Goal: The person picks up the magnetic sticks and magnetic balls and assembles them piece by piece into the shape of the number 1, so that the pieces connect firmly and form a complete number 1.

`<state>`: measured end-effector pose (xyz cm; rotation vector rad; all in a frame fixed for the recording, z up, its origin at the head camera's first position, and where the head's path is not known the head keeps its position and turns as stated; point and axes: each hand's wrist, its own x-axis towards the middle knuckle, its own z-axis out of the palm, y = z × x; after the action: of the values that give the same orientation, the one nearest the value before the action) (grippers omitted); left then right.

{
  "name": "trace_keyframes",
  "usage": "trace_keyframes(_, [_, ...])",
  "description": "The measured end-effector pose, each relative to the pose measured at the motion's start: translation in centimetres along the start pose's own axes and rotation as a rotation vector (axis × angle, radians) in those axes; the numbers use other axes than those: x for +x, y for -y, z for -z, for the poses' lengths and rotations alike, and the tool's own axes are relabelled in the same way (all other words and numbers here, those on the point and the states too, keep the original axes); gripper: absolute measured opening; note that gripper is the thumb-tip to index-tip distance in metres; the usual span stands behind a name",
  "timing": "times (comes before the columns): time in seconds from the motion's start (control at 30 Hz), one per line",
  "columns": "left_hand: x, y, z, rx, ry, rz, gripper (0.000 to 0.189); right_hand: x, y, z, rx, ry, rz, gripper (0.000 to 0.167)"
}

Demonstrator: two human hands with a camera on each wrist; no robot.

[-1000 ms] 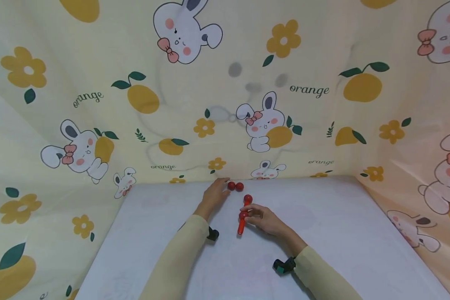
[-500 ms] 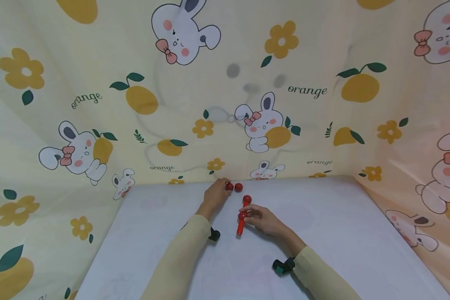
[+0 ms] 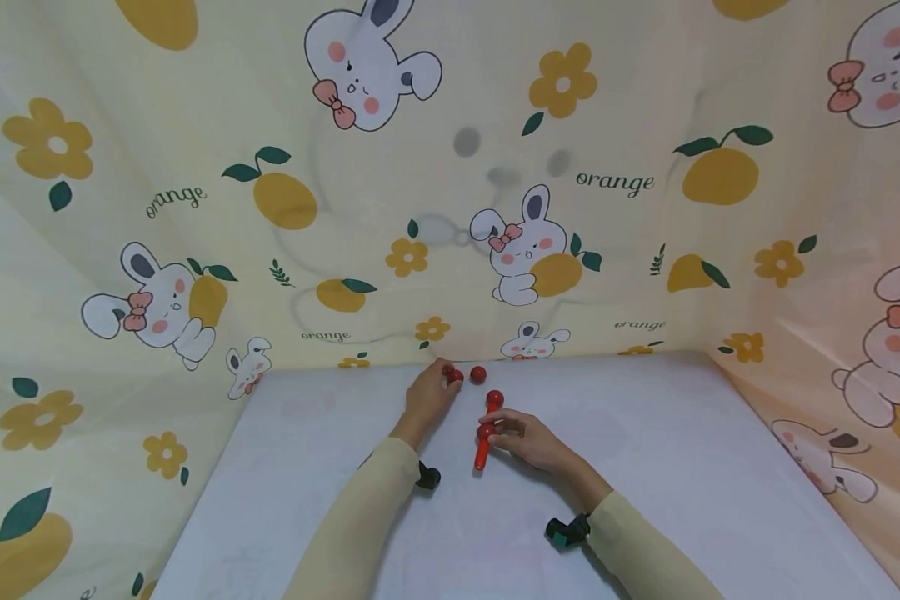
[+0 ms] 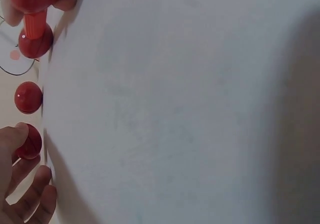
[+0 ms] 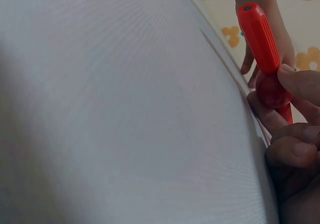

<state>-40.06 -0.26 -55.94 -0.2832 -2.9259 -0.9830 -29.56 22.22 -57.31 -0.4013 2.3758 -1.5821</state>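
My left hand (image 3: 429,395) pinches a red ball (image 4: 32,143) between thumb and fingers at the back of the table; its other fingers are spread loosely. Just right of it lies a second red ball (image 3: 478,375), apart from the hand. My right hand (image 3: 531,438) grips a red toy piece of balls and ridged rods at its near ball (image 5: 272,91), with thumb and fingers around it. From that ball one ridged rod (image 5: 258,38) points toward me, and another rod (image 4: 35,25) runs away to a far ball (image 3: 495,398).
The white table (image 3: 330,500) meets a cream cloth (image 3: 390,183) printed with rabbits and oranges at the back and sides. Black wrist cameras (image 3: 567,532) are strapped on both wrists, near the sleeves.
My left hand, beside the two loose balls a second ago, has taken hold of the left one and shifted it slightly left, widening the gap between them. The right hand keeps its grip.
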Motion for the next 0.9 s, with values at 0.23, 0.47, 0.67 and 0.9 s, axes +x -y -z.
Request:
trace_keyframes(0.23, [-0.9, 0.5, 0.2, -0.072, -0.008, 0.012, 0.033, -0.1, 0.2, 0.1, 0.012, -0.001, -0.011, 0.039])
trace_keyframes(0.47, [-2.4, 0.0, 0.7, -0.123, -0.017, 0.013, 0.033, -0.2, 0.2, 0.0, 0.009, -0.001, -0.007, 0.039])
trace_keyframes(0.67, [-3.7, -0.6, 1.2, -0.149, -0.054, -0.017, 0.035, 0.0, -0.3, 0.0, 0.006, -0.003, -0.011, 0.039])
trace_keyframes(0.9, [-5.2, -1.0, 1.9, -0.184, -0.032, -0.041, 0.041, 0.3, -0.4, 0.1, 0.016, -0.011, -0.022, 0.039])
